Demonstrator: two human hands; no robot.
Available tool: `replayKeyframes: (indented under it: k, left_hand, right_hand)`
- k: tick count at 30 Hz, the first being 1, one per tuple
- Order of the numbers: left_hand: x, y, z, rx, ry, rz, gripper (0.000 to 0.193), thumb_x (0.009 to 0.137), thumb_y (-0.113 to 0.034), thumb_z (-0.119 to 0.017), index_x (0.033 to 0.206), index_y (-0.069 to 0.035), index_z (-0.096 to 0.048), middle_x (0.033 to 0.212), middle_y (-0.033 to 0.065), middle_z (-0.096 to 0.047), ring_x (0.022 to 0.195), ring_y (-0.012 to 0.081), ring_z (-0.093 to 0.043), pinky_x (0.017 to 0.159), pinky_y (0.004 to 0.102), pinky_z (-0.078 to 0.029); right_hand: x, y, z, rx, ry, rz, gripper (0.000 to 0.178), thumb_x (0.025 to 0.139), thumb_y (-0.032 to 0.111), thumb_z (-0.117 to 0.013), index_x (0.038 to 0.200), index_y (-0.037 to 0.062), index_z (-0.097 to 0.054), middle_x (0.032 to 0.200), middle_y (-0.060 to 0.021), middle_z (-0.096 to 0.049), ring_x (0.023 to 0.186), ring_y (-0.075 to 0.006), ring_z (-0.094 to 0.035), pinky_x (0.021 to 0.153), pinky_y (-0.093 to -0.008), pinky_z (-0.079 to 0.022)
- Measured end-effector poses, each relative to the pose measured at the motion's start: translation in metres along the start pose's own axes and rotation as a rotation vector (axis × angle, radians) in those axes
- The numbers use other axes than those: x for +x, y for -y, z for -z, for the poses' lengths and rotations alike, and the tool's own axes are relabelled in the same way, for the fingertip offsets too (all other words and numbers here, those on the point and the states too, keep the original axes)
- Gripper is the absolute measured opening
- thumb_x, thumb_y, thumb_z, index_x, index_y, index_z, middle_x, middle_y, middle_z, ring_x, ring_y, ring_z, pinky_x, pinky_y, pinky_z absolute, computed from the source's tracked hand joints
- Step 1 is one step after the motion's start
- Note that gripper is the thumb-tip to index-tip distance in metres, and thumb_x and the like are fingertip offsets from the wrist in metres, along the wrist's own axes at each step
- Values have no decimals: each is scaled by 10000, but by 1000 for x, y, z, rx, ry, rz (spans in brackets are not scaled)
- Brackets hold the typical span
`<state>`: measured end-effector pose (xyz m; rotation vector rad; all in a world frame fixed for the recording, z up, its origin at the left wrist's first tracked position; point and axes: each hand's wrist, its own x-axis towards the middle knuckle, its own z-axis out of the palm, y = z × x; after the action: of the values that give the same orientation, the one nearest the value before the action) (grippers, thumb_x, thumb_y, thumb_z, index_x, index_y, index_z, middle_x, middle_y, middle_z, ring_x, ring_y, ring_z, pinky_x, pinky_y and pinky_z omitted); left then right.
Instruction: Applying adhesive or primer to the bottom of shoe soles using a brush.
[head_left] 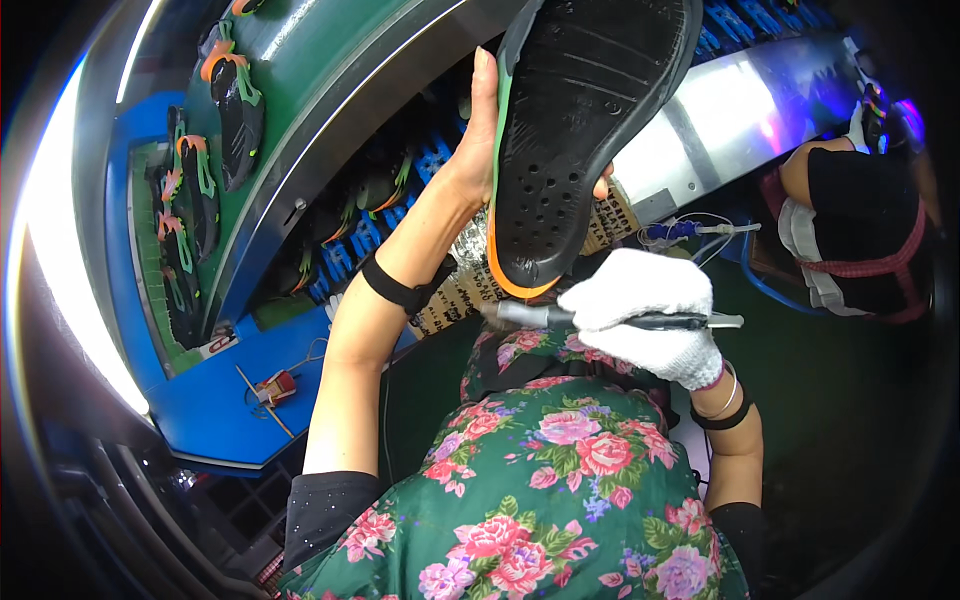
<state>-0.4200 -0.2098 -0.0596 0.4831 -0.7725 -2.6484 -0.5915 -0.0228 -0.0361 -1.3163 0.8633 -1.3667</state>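
My bare left hand (477, 150) grips a shoe (590, 120) along its side, with the thumb upright on the green edge and fingertips showing at the far side. The black underside faces me, with small round holes near the heel. The heel end points down and has an orange rim; the toe end runs out of the top of the view. In a white knitted glove, my right hand (645, 315) is closed around a slim brush (540, 316). The brush's head is blurred and lies just below the heel, and I cannot tell whether it touches.
At the left, several black, green and orange shoes (238, 120) rest on a green belt (285, 60). A blue table (215, 425) carries a small red-and-white item (275, 388). Behind my hands is a cardboard piece (447, 300). Another person (865, 220) is at the right, beyond a shiny metal panel (720, 110).
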Motion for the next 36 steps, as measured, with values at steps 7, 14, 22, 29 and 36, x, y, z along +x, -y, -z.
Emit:
replayKeyframes:
  k: [7, 14, 22, 29, 36]
  left_hand:
    - [7, -2, -7, 375, -199, 206, 1161, 918, -943, -207, 1510, 12, -501, 1146, 288, -714, 880, 380, -786, 735, 506, -699]
    - [8, 3, -14, 495, -323, 206, 990, 990, -843, -347, 1456, -4, -589, 1210, 237, -721, 969, 281, -788, 807, 405, -691]
    - [10, 1, -23, 591, -535, 265, 883, 1009, -815, -411, 1363, -55, -689, 1229, 116, -732, 1076, 155, -709, 943, 330, -595]
    - [-11, 5, 30, -268, -61, 289, 1080, 916, -923, -331, 1484, -34, -564, 1260, 254, -719, 921, 439, -775, 804, 598, -663]
    - [-30, 70, 21, -69, -373, 11, 511, 1139, -427, -430, 1393, -27, -619, 1295, 169, -712, 1091, 284, -741, 977, 446, -622]
  right_hand:
    - [9, -16, 5, -317, 165, 206, 205, 769, 37, -879, 962, 75, -821, 1015, -131, -806, 836, -271, -755, 753, -381, -599]
    - [16, -18, 18, -313, 187, 244, 249, 833, 78, -836, 1081, 92, -820, 1043, -79, -808, 898, -260, -756, 805, -378, -594]
    - [29, -14, 24, -190, 217, 108, 162, 798, 84, -866, 955, 87, -826, 974, -76, -816, 885, -256, -767, 865, -383, -590]
    - [12, -23, 35, 335, 16, -232, 142, 841, 14, -818, 977, -24, -810, 1073, -177, -804, 961, -236, -770, 905, -359, -596]
    - [35, -2, 37, -159, -314, -136, 180, 884, -14, -807, 1063, -17, -800, 986, -88, -802, 948, -152, -755, 842, -288, -585]
